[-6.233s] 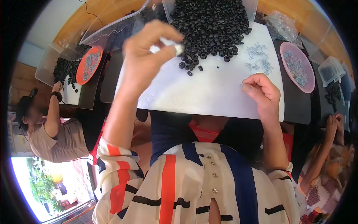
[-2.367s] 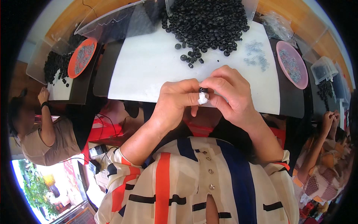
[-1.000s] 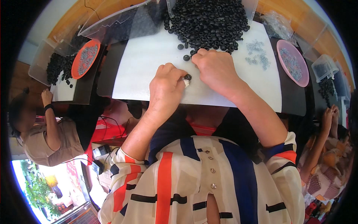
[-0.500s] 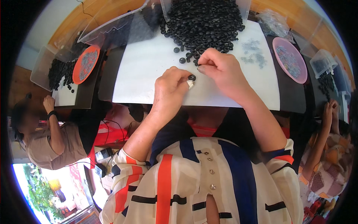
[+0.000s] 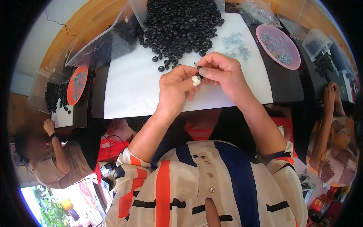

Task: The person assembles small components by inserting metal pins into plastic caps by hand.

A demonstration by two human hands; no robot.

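My left hand (image 5: 172, 90) and my right hand (image 5: 227, 77) meet above the near half of a white sheet (image 5: 140, 85). The left fingers are closed on a small round black part (image 5: 200, 70), mostly hidden by the fingertips. A white wrap (image 5: 196, 80) covers the tip of my left thumb. My right thumb and forefinger pinch at the same spot, pressed against the black part; whether they grip a second piece is hidden. Just beyond the hands, several loose black parts (image 5: 161, 68) lie at the edge of a big heap of black ring-shaped parts (image 5: 181, 30).
Small silvery pieces (image 5: 236, 43) lie on the sheet's far right. A pink dish (image 5: 261, 42) of similar pieces stands beyond it. At left are a clear bin (image 5: 90, 49) and an orange dish (image 5: 70, 94). One co-worker (image 5: 60, 162) sits left, another (image 5: 332, 147) right.
My right hand has come from the edge of the heap to my left hand, and their fingertips now meet at the black part. The whole view has shifted slightly.
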